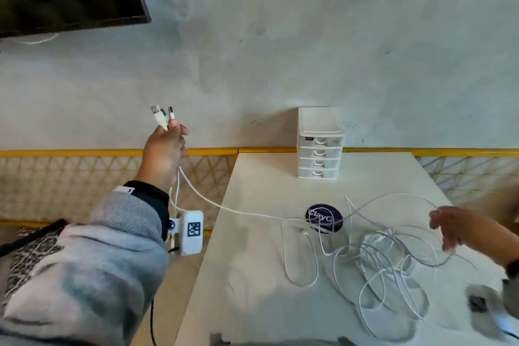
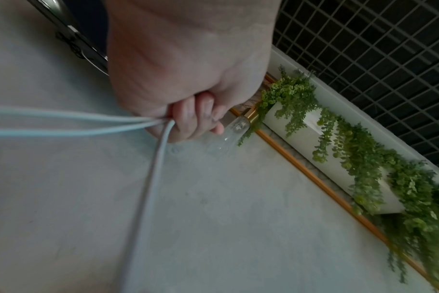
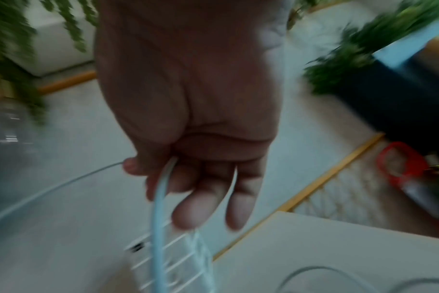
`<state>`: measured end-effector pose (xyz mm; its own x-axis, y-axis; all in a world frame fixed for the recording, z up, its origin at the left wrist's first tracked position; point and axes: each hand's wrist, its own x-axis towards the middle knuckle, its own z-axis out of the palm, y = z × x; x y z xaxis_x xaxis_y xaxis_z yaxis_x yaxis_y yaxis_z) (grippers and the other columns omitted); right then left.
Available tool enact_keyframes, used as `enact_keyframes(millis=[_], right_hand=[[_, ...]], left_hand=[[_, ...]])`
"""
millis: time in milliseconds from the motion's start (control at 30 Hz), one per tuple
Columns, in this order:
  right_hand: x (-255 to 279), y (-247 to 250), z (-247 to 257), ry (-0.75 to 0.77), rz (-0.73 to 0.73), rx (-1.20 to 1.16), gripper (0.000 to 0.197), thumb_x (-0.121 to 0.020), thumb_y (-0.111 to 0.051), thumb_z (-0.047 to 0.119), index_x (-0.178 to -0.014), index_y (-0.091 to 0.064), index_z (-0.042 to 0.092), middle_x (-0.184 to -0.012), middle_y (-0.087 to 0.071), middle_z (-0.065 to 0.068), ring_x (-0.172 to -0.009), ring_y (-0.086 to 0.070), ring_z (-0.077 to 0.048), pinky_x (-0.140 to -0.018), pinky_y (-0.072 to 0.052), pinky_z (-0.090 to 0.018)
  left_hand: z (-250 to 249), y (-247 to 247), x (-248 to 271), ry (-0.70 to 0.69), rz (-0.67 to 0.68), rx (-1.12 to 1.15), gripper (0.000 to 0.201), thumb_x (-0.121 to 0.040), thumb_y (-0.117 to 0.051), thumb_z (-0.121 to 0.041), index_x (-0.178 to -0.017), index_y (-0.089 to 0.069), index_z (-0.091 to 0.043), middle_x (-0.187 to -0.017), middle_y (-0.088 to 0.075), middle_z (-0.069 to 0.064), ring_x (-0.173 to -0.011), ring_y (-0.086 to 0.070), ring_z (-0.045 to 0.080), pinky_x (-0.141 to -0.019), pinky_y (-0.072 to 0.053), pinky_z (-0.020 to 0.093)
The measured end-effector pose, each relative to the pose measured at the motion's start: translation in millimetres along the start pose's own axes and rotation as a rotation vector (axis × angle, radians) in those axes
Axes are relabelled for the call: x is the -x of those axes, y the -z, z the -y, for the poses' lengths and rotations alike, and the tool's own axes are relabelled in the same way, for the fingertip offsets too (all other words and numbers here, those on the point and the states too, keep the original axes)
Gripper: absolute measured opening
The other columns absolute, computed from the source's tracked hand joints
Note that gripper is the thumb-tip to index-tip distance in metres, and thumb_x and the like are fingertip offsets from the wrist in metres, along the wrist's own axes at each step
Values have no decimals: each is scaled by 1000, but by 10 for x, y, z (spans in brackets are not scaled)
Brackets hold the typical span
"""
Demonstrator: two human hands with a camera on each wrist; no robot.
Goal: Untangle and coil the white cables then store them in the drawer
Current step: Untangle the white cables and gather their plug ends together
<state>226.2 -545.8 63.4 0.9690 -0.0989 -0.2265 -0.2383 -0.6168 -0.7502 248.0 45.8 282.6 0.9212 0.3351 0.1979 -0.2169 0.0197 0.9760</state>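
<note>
On the white counter (image 1: 252, 261), head view: a loose tangle of thin white cables (image 1: 387, 255) lies right of centre, partly over a round dark sticker (image 1: 323, 218). A small white plastic four-drawer unit (image 1: 320, 146) stands at the far edge against the wall, all drawers pushed in. Left hand (image 1: 164, 152) is raised off the counter's left side, fist closed around cable ends; white USB plugs (image 1: 161, 116) stick up above the fingers, and one strand runs from the fist down to the tangle. Right hand (image 1: 460, 230) is over the tangle's right side, blurred, strands crossing its fingers.

Left wrist view: left hand (image 2: 186, 79) grip is clamped on the cables (image 2: 75, 123); three strands leave the curled fingers (image 2: 196, 119), two toward the left, one downward. Green trailing plants (image 2: 364, 158) hang from a white box along the wall.

Right wrist view: blurred. Right hand (image 3: 188, 119) has fingers (image 3: 193, 210) loosely bent, one white strand (image 3: 158, 208) passing between thumb and fingers; a firm pinch cannot be told. Drawer unit (image 3: 168, 257) is below the fingertips.
</note>
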Motion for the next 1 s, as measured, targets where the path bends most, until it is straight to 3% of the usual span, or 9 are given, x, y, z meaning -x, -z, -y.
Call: enact_keyframes(millis=[33, 67, 133, 267, 367, 500, 733, 900, 1000], right_hand=[[573, -209, 1159, 98, -32, -88, 28, -99, -38, 7, -84, -61, 2, -52, -60, -5, -32, -51, -11, -33, -41, -21], [857, -226, 1493, 131, 24, -158, 30, -98, -32, -3, -82, -57, -2, -45, -56, -3, -27, -45, -11, -33, -39, -27], [1157, -300, 1868, 163, 70, -180, 28, -98, -36, 2, -78, -55, 1, -44, -51, 1, -30, -41, -10, -39, -37, -27], [1304, -662, 2527, 264, 89, 157, 28, -94, -49, 29, -74, -61, 14, -61, -51, 5, -50, -46, -12, -51, -38, -26], [1368, -792, 2806, 399, 65, 288, 30, -93, -50, 39, -78, -59, 14, -65, -49, 7, -56, -47, -7, -53, -33, -22], [1337, -577, 2595, 382, -5, 264, 25, -88, -60, 37, -75, -52, 17, -62, -49, 6, -52, -47, -4, -48, -34, -15], [1017, -295, 1126, 56, -31, 236, 23, -84, -66, 23, -63, -57, 29, -76, -64, -10, -77, -62, -35, -78, -51, -48], [1024, -326, 549, -183, -36, 667, 21, -93, -46, 29, -100, -61, 15, -93, -57, -5, -101, -59, -32, -87, -48, -43], [1063, -356, 575, -96, -226, 557, 16, -93, -46, 28, -90, -61, 26, -99, -64, -4, -97, -57, -31, -79, -36, -36]], left_hand=[[21, -49, 69, 12, 13, -18, 35, -102, -38, -34, -74, -51, -17, -50, -35, -7, -35, -25, 3, -37, -18, 18], [51, -129, 169, 21, 41, -54, 35, -102, -38, -34, -74, -52, -18, -49, -38, -8, -35, -28, 3, -37, -19, 18], [124, -389, 451, 35, 131, -162, 33, -101, -40, -34, -78, -56, -17, -56, -50, -4, -37, -35, 3, -38, -22, 18], [266, -986, 1083, 35, 429, -246, 33, -102, -40, -30, -98, -61, -5, -90, -73, 7, -37, -33, 6, -38, -26, 16], [389, -1273, 1370, 17, 658, -358, 32, -100, -43, -35, -96, -67, -13, -84, -75, 0, -41, -37, 9, -45, -31, 22], [394, -1233, 1299, -44, 632, -424, 33, -93, -48, -46, -73, -64, -25, -47, -49, -12, -40, -36, 2, -48, -26, 26], [69, -685, 825, 20, 149, 140, 28, -101, -42, -34, -76, -48, -23, -51, -45, -11, -40, -30, 2, -41, -21, 18], [-29, -554, 735, -18, 100, 202, 26, -99, -41, -38, -78, -48, -25, -51, -45, -11, -39, -27, 4, -38, -20, 20], [31, -631, 827, -16, 132, 130, 32, -101, -37, -35, -73, -48, -23, -48, -40, -10, -38, -24, 6, -39, -18, 21]])
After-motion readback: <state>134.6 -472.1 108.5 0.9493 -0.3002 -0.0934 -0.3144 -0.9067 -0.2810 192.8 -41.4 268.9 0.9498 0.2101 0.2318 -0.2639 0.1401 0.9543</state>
